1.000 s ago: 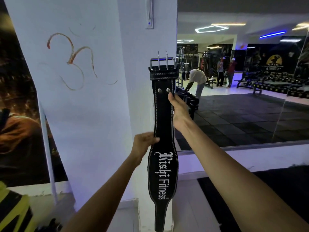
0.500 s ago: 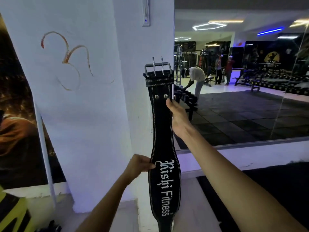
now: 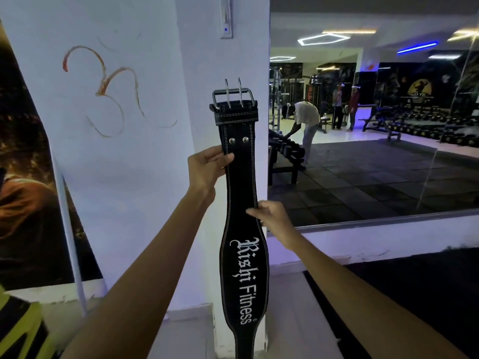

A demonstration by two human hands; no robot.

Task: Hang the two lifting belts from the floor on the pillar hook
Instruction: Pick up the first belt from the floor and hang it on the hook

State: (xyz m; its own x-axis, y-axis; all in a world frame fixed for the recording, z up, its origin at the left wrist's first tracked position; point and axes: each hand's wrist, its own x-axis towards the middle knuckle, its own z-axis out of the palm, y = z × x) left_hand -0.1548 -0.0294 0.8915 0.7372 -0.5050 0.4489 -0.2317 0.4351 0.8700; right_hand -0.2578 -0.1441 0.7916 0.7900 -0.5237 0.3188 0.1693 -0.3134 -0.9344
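Pillar (image 3: 145, 177): white, with an orange mark at about 10 o'clock of the frame and a small white fixture (image 3: 226, 19) at 12 o'clock near the top edge. No hook found anywhere on the visible faces; possibly that fixture, possibly out of frame above, cannot tell.

Left hand (image 3: 207, 168): closed on the belt (image 3: 239, 208), thumb across the front just below the two rivets, fingers wrapped behind the left edge. Firm grasp, at about 9 o'clock of the strap's narrow neck.

Belt: black, held upright against the pillar's corner, buckle (image 3: 233, 95) at 12 o'clock with both prongs pointing up, white lettering down the wide part, tail running off the frame at 6 o'clock. Clear of the floor. Buckle not caught on anything visible.

Right hand (image 3: 269, 216): lower down, at 3 o'clock of the strap, fingertips pinching its right edge just above the lettering. Light, narrow hold, steadying rather than carrying.

Mirror (image 3: 375, 138): at 3 o'clock, reflecting the gym floor and people well away. Not involved.

Status, as judged: first belt lifted and presented, not yet hung. Second belt not seen in this view; whereabouts unknown. Remaining: locate hook, seat the buckle over it, release, then fetch and hang the other.
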